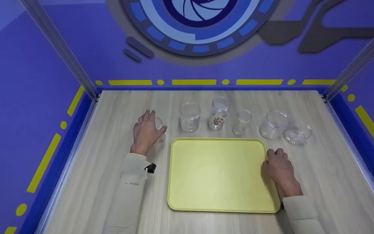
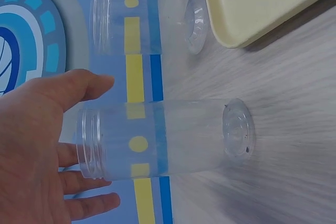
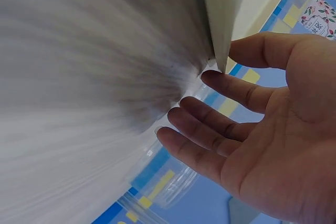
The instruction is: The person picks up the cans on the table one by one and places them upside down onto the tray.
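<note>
My left hand (image 1: 145, 134) reaches around a clear plastic jar (image 2: 194, 137) standing upright at the table's left. In the left wrist view its fingers lie behind the threaded rim, and the thumb stays apart from the jar. A pale yellow tray (image 1: 221, 175) lies flat in front. At the tray's right edge, my right hand (image 1: 279, 167) pinches the rim between thumb and index finger; the other fingers are loosely bent. Another clear jar (image 1: 190, 117) stands just right of the left hand's jar.
Behind the tray stand a clear jar with a printed flower pattern (image 1: 218, 115) and a narrower clear container (image 1: 242, 122). Two wide clear containers (image 1: 273, 125) sit close together at the right. Blue panels (image 1: 76, 58) enclose the table's back and sides.
</note>
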The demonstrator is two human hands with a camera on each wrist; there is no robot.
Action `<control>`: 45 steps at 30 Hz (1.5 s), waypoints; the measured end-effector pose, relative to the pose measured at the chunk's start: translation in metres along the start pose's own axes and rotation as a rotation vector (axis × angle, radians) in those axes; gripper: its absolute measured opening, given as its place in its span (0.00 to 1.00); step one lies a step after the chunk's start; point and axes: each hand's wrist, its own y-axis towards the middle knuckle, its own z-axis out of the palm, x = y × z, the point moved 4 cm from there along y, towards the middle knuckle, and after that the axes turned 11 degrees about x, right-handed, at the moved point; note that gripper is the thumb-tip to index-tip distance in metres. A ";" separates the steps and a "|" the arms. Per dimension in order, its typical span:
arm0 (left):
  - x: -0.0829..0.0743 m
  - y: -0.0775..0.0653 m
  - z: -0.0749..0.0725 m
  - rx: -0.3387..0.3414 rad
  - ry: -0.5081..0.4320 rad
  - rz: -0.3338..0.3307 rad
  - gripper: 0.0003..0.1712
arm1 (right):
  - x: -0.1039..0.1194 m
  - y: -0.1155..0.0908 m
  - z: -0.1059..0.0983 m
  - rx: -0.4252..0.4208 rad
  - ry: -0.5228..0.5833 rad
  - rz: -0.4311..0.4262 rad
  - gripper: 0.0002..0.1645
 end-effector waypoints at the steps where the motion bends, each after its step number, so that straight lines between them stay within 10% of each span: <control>1: 0.001 0.000 0.000 -0.001 0.000 -0.002 0.50 | -0.001 0.000 0.000 -0.001 -0.002 -0.002 0.15; 45: -0.003 -0.004 -0.006 -0.101 -0.145 0.041 0.26 | -0.007 -0.001 0.004 -0.029 -0.019 -0.010 0.16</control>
